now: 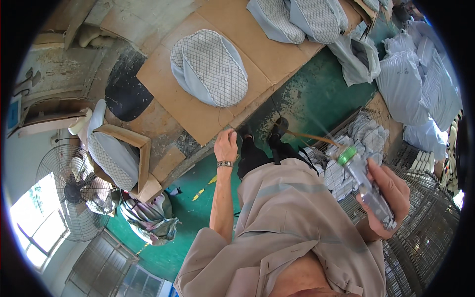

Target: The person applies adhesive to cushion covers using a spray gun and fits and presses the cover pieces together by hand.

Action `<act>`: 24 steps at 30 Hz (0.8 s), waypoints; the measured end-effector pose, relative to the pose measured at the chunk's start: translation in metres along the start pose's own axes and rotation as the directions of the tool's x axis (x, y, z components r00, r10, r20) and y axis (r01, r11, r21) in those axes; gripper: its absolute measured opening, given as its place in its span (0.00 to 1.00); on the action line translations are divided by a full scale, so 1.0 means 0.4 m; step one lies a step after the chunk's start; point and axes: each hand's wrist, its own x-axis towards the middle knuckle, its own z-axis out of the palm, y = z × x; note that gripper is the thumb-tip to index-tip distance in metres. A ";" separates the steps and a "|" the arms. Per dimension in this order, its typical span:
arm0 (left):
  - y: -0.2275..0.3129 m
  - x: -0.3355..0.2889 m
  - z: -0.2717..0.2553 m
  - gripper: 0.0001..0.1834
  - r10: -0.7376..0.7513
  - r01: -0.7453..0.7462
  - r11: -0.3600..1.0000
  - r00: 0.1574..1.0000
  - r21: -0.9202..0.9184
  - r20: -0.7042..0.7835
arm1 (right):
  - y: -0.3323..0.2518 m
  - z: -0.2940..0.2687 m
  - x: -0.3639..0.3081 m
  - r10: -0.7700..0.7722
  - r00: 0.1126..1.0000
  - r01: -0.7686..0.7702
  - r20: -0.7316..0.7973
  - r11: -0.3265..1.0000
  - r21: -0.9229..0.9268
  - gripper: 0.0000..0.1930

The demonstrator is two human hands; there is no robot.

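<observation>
My right hand (388,198) is wrapped round a clear, bottle-like object (366,180) with a bright green collar (347,155). It is held tilted at the right, green end pointing away from me. A brownish hose or strip (311,137) appears beside that end; whether they join I cannot tell. My left hand (226,148), a bracelet (225,164) on its wrist, is at the near edge of the cardboard-covered table (173,106). Its fingers are curled together, and what they hold, if anything, is hidden. Beyond it lies a grey-white padded cover (213,69) with diamond-patterned mesh, a thin thread trailing nearby.
More mesh covers (309,20) lie at the table's far end. White sacks (410,74), a heap of covers (363,131) and wire racks (420,227) stand to the right. On the left are a wire-guarded fan (73,192), a wooden frame (143,141) and a cloth bundle (148,218).
</observation>
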 end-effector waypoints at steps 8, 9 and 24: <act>-0.222 -0.148 0.109 0.12 -0.289 0.279 0.957 0.943 0.077 0.167 | 0.061 -0.032 -0.054 0.074 0.993 -0.084 0.093 0.991 0.106 0.31; -0.239 -0.164 0.118 0.12 -0.331 0.319 0.943 0.926 0.093 0.183 | 0.059 -0.034 -0.043 0.051 0.995 -0.059 0.088 0.994 0.094 0.31; -0.420 -0.297 0.237 0.12 -0.558 0.555 0.825 0.767 0.107 0.317 | 0.070 -0.038 -0.061 0.045 0.999 -0.043 0.026 0.996 -0.076 0.33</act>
